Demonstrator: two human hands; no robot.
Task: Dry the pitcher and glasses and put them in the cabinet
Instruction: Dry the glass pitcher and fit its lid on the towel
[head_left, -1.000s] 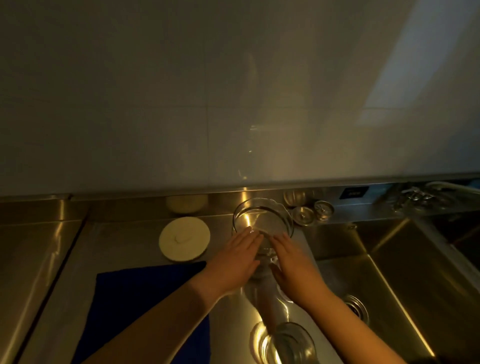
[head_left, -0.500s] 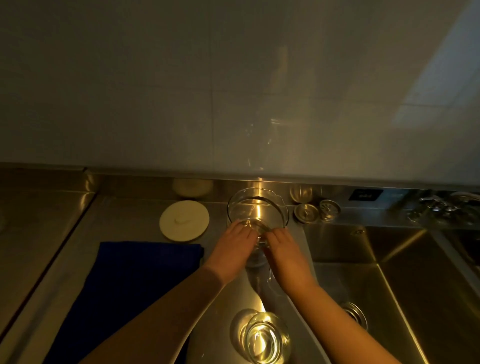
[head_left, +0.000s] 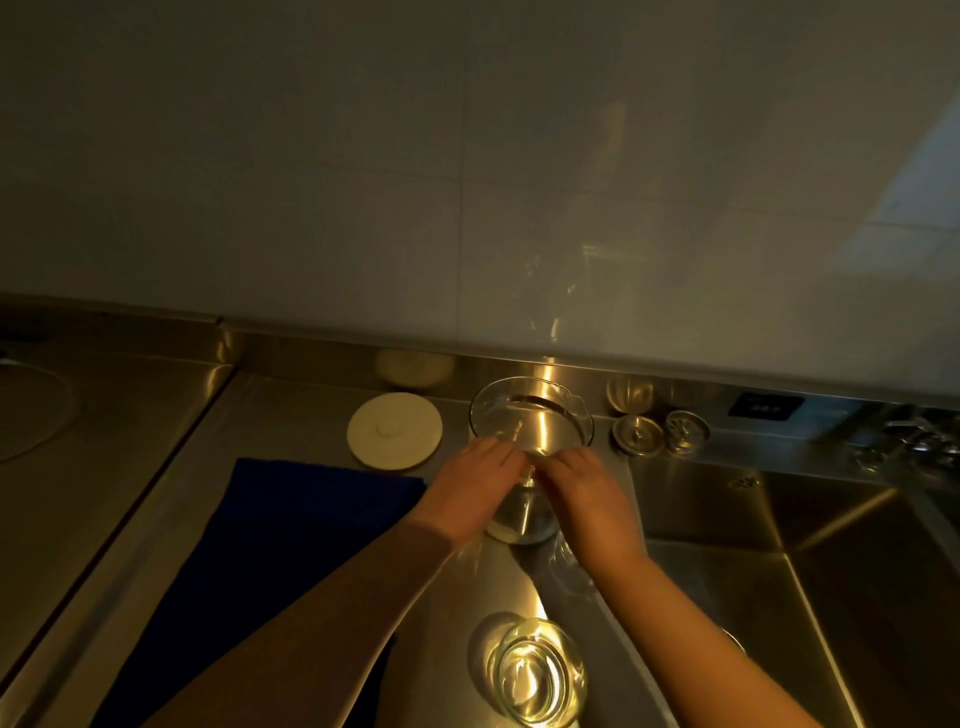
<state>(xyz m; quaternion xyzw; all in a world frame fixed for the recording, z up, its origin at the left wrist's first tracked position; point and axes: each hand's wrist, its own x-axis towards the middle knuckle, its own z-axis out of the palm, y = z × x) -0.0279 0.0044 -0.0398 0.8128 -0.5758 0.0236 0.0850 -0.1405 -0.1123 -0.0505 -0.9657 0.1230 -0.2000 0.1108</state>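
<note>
Both hands, left hand (head_left: 475, 486) and right hand (head_left: 587, 493), fingers curled round the clear glass pitcher (head_left: 530, 421) at the far desk (head_left: 291, 415) edge, glass (head_left: 540, 673) standing nearer, blue towel (head_left: 291, 545) left.

The pitcher (head_left: 530, 415) is clear glass with a wide round mouth and a small spout notch on its far right rim; it stands upright on the steel worktop (head_left: 291, 415), close to the back ledge — its near side is covered by the two hands, the left hand (head_left: 470, 488) and the right hand (head_left: 587, 499), laid against its wall. A clear glass (head_left: 540, 673) stands upright nearer the front edge, mouth up, well apart from the pitcher. Another glass (head_left: 569, 564) — only partly visible — shows under the right wrist, just beside the pitcher's base.
</note>
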